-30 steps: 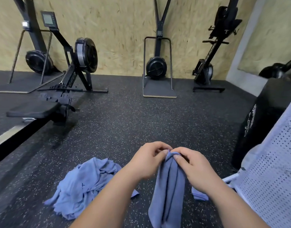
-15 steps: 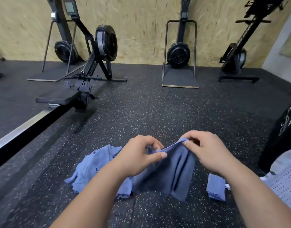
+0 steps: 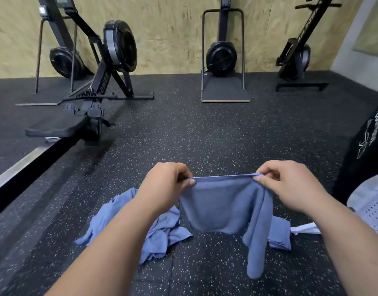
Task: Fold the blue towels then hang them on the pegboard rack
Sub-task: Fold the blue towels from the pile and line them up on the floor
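A blue towel hangs spread in the air in front of me, one corner trailing down on the right. My left hand pinches its top edge at the left end and my right hand pinches the right end. A crumpled heap of blue towels lies on the floor below my left forearm. A folded blue towel lies flat on the floor to the right. The white pegboard rack shows only partly at the right edge.
Black speckled rubber floor stretches ahead. A rowing machine stands at the left with its rail running toward me. Two upright black machines stand against the plywood wall. A black padded box sits at the right.
My hands have moved apart, stretching the bunched towel's top edge out wide between them. The view has shifted left, so less of the pegboard rack shows.
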